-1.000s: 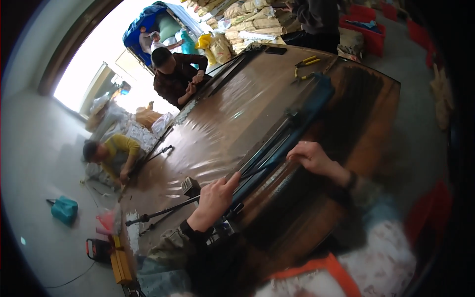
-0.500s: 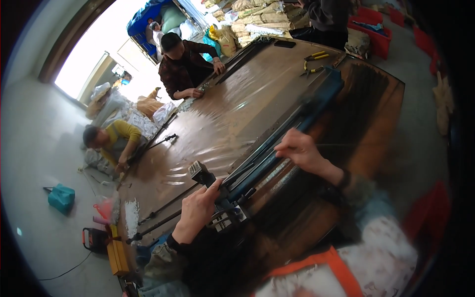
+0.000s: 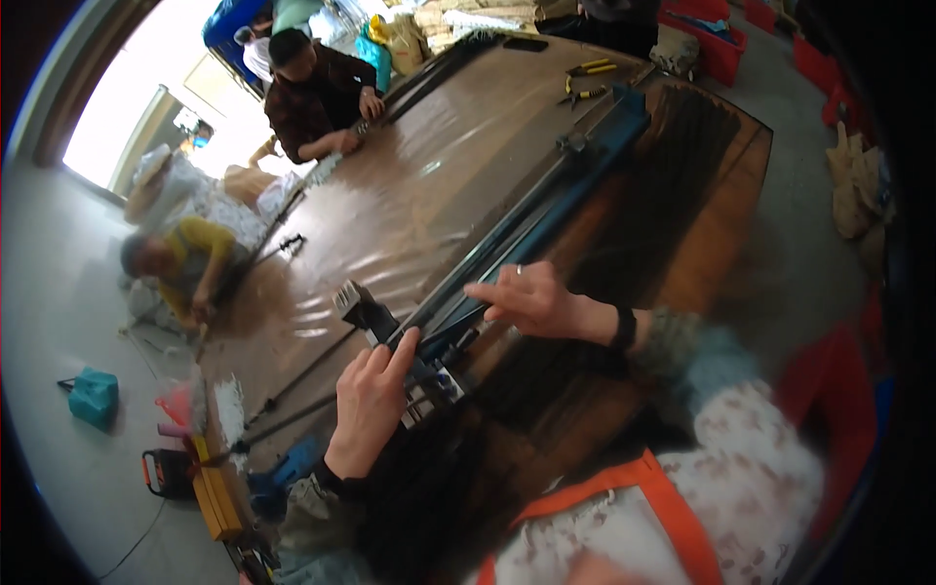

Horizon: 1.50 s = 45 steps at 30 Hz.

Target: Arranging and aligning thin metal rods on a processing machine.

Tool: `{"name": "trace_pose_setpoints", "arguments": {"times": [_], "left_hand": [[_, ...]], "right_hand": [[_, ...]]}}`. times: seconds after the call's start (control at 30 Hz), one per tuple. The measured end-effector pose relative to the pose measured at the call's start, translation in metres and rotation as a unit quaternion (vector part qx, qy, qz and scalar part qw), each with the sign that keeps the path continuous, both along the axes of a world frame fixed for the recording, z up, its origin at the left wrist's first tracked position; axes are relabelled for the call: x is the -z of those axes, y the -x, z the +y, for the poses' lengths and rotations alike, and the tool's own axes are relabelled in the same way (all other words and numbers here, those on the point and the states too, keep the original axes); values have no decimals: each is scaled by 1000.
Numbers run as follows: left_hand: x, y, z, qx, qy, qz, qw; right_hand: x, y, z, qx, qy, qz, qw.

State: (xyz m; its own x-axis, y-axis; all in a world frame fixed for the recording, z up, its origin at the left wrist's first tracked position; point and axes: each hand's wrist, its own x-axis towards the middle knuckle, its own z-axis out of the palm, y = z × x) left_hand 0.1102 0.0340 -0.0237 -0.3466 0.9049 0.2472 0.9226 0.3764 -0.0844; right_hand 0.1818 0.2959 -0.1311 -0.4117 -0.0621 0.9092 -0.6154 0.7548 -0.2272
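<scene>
A long blue rail jig (image 3: pixel 595 175) lies slantwise across the table, with thin dark rods (image 3: pixel 487 255) along it. At its near end stands a metal block (image 3: pixel 366 310), with a silver slotted fitting (image 3: pixel 436 398) beside it. My left hand (image 3: pixel 370 405) is bent over this end, its index finger stretched along the near end of the rods. Its thumb and whatever lies under the palm are hidden. My right hand (image 3: pixel 534 304), a ring on one finger, is closed over the rail, its fingertips pinching at a thin rod. A small clamp (image 3: pixel 573 143) sits farther up the rail.
Yellow-handled pliers (image 3: pixel 590 68) and a dark phone-like slab (image 3: pixel 525 45) lie at the table's far end. Bundles of dark strips (image 3: pixel 673 185) cover the right side. Two people work along the left edge. A yellow bar (image 3: pixel 216 502) and a black case (image 3: pixel 168 473) are at lower left.
My right hand has moved down the rail, closer to my left hand. My left hand stays at the near end. The whole view has shifted, moving the scene left and up.
</scene>
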Motion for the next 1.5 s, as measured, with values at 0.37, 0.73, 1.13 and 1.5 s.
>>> {"name": "trace_pose_setpoints", "arguments": {"times": [0.37,0.73,1.13,1.5], "left_hand": [[-56,42,-143,-218,-206,122,946],[-1,-13,-254,-368,-162,32,915],[11,21,-219,-332,-202,16,921],[9,10,-232,-364,-184,19,913]], "right_hand": [[-1,83,-13,-128,147,-379,905],[-13,156,-130,-218,-125,-267,930],[-8,162,-121,-286,39,-339,896],[-16,168,-146,-222,-296,-407,835]]}}
